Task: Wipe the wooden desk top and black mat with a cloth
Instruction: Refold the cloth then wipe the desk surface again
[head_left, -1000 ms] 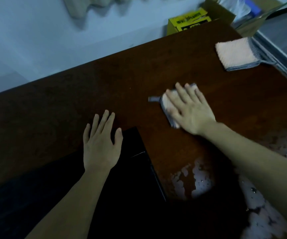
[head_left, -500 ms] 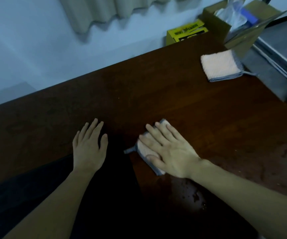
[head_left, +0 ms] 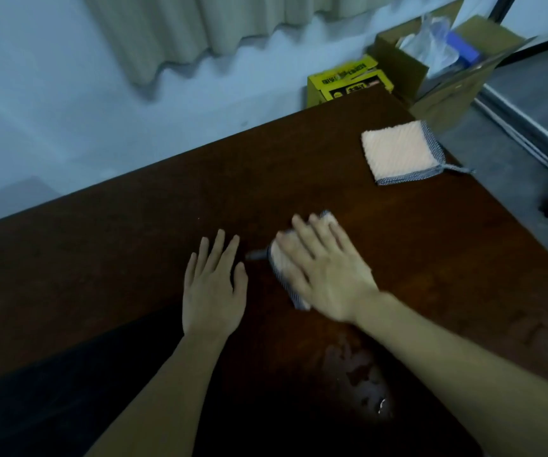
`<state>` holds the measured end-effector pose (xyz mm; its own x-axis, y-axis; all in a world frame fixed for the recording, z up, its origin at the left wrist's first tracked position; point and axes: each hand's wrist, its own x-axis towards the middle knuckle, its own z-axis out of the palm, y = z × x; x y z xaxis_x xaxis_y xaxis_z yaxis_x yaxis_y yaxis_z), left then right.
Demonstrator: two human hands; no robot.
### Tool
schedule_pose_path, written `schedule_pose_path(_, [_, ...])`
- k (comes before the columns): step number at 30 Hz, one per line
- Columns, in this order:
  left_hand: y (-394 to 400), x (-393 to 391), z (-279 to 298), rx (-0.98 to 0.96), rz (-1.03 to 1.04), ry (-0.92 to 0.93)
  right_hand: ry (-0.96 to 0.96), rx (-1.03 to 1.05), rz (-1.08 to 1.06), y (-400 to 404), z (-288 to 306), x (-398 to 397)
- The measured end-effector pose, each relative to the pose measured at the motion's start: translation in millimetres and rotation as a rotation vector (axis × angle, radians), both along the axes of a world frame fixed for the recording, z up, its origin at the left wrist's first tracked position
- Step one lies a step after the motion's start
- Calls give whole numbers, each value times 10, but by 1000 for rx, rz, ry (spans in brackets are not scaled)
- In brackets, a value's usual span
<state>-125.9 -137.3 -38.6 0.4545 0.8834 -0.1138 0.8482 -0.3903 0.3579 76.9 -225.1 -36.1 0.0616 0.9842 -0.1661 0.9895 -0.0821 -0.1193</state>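
Clutter sits past the desk's [head_left: 134,245] far right corner: a yellow box [head_left: 348,81] on the floor against the wall, and beside it an open carton [head_left: 447,90] with clear plastic and something blue inside. A curtain [head_left: 220,24] hangs above the pale floor beyond the far edge. On the desk near that corner lies a second cloth [head_left: 399,152], pink with a grey border and a loop trailing off its right side, folded square, well apart from both hands.

Nothing lies between the hands and the bare wood around them. The right hand [head_left: 328,275] lies flat with straight fingers spread, pressing the cloth [head_left: 282,268] onto the desk top; only the cloth's left edge, a far corner and a small grey tab to the left show from under it. The left hand [head_left: 213,288] rests palm down, fingers straight and slightly apart, just left of the cloth and holding nothing.

The mat [head_left: 52,390] is a dark area along the near edge under the left forearm; its outline melts into shadow and is hard to trace. A pale, patchy wet or worn spot [head_left: 358,380] shows on the wood below the right wrist. The right hand and cloth are motion-blurred. Both forearms are cut off by the frame's bottom.
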Motion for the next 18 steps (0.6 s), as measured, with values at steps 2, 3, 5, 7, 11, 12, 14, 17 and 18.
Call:
schedule_pose_path(2, [5,37,9,5,11,-5,42,0,122,-289,-4,24])
schedule_pose_path(3, [-16,15,6,31,10,-9,52,-9,167,-415,-13,38])
schedule_pose_path(5, [-33,-4,1,60,6,-11,27,-17,236,-483,-45,194])
schedule_pose_path(7, [-10,18,-1,49,17,-8,4,-29,213,-280,-66,445])
schedule_pose_path(11, [-14,37,-1,45,32,-9,-26,-34,-9,505,-58,873])
schedule_pose_path(12, [-17,35,-1,47,37,-13,-30,-41,-55,715,-57,910])
schedule_pose_path(14, [-27,30,-5,56,42,-24,-22,-35,-108,1077,-54,898])
schedule_pose_path(17, [-21,37,-6,53,44,-34,-6,-62,-120,1251,-19,771])
schedule_pose_path(18, [-23,41,1,47,44,-32,-1,-80,-91,1187,0,710])
